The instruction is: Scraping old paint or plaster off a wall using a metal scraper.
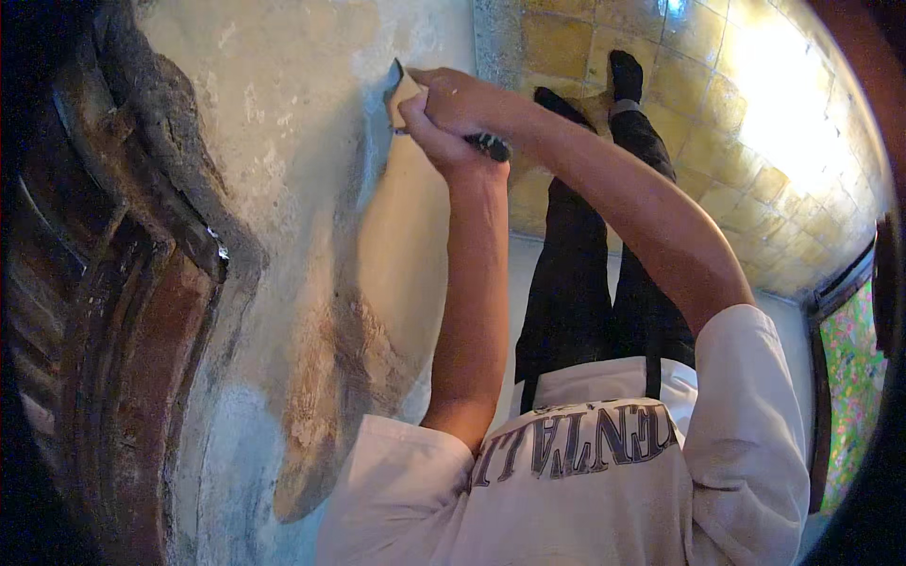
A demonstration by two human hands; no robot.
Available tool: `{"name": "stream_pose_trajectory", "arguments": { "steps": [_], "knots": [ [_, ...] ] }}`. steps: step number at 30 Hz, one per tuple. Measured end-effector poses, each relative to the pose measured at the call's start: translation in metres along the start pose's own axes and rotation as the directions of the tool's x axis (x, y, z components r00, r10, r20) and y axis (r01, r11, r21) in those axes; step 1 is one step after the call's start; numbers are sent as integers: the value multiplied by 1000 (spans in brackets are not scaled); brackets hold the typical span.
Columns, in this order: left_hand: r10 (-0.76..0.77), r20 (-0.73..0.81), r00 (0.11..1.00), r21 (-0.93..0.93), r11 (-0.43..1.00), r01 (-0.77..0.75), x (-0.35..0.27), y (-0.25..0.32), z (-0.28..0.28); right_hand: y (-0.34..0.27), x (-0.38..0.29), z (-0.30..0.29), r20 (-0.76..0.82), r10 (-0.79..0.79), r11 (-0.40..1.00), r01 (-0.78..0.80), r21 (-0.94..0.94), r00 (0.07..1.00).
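Both my hands are close together at the plastered wall (283,141), wrapped around one tool, a scraper by its look. Its flat blade (405,95) sticks out past my fingers towards the wall and looks beige with a grey edge. A dark, speckled handle end (490,146) shows on the other side, near my left wrist. My left hand (440,145) grips from below in the picture, its thumb by the blade. Over it lies my right hand (463,99), also closed on the tool. My fingers hide the middle of the tool. Whether the blade touches the plaster is unclear.
A dark wooden frame (152,332) with chipped plaster around it runs down the left. The wall has bare brown and pale blue patches. My legs (566,283) stand on yellowish floor tiles (679,92), with bright glare at right. A colourful floral panel (853,382) is at far right.
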State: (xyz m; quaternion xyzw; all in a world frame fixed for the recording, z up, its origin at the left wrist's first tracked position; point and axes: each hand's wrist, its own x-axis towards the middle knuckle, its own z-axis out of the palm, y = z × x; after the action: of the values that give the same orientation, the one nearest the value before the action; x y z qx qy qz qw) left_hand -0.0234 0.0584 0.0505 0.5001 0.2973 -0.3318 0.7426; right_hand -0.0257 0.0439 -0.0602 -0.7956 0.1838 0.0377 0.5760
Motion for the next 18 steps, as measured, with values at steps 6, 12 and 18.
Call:
{"name": "stream_pose_trajectory", "arguments": {
  "steps": [6, 12, 18],
  "knots": [
    [15, 163, 987, -85, 996, -1, 14, 1, -13, -11, 12, -16, 114, 105, 988, -116, 103, 988],
    [-80, -17, 997, -72, 994, 79, 21, -4, -11, -38, 9, -41, 271, 225, 932, -287, 219, 936],
    [35, -38, 999, -58, 998, -37, 6, 1, 1, -69, 2, -103, 484, 45, 941, -200, 274, 874]
  ]
}}
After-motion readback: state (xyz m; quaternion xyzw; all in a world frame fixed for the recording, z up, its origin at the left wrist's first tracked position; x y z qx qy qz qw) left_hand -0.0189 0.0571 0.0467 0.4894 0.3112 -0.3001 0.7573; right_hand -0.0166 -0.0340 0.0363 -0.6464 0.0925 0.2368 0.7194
